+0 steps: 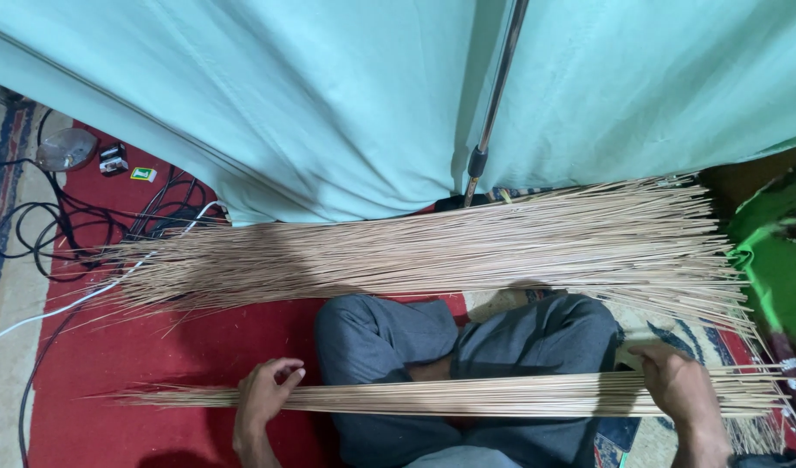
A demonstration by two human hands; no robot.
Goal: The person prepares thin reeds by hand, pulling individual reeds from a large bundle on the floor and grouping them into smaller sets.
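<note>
View from above of a person sitting cross-legged in grey trousers on a red mat. Across their lap lies a slim bundle of sticks: long, thin, pale straw-coloured stems, dry and straight, packed closely side by side in the middle and fraying into loose separate tips at each end. The bundle's long axis runs level from left to right across the picture, reaching past both knees. Its left end tapers to fine points over the red mat; its right end fans slightly near the picture's edge.

The left hand rests on the bundle near its left end, fingers curled loosely over the sticks with the thumb raised above them. The right hand lies flat on the bundle near its right end, palm down, fingers pressed together over the stems; whether they close beneath cannot be told.

Just beyond the knees lies a far larger pile of sticks, same colour, also lengthways left to right, spreading wide. Behind it hangs a pale turquoise cloth with a metal pole in front. Black cables sprawl on the mat at left. A green fabric sits at right.
</note>
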